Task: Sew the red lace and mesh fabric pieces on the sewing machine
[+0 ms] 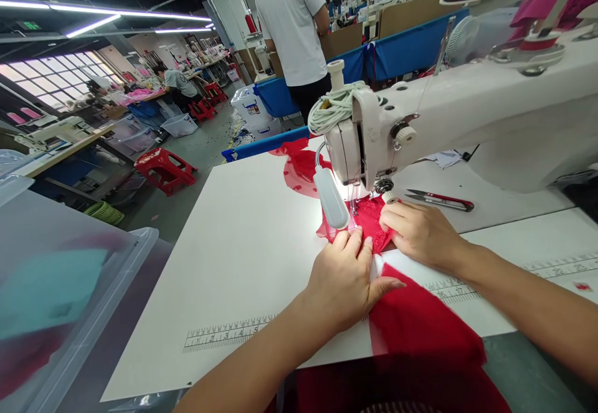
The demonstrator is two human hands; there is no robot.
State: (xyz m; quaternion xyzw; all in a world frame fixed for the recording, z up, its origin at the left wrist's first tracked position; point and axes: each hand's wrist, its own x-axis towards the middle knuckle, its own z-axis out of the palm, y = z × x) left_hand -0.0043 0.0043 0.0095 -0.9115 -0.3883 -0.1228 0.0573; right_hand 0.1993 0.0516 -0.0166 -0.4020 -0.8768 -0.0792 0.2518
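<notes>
Red lace-trimmed fabric (371,215) lies under the needle and presser foot of a white sewing machine (448,111). My left hand (341,279) rests flat on its near edge, just below the needle, fingers stretched forward and thumb held out to the side. At the fabric's right edge my right hand (420,232) has its fingers closed, pinching the cloth. A longer red piece (425,316) hangs over the table's front edge toward my lap. Beside the needle a small white lamp (332,198) lights the stitching spot and partly hides it.
Red-handled thread snips (441,200) lie right of the needle on the white table (233,245), which has a printed ruler along its front. Sheer red fabric (299,173) lies behind the lamp. A plastic bin (140,257) stands left; a person (294,27) stands beyond the machine.
</notes>
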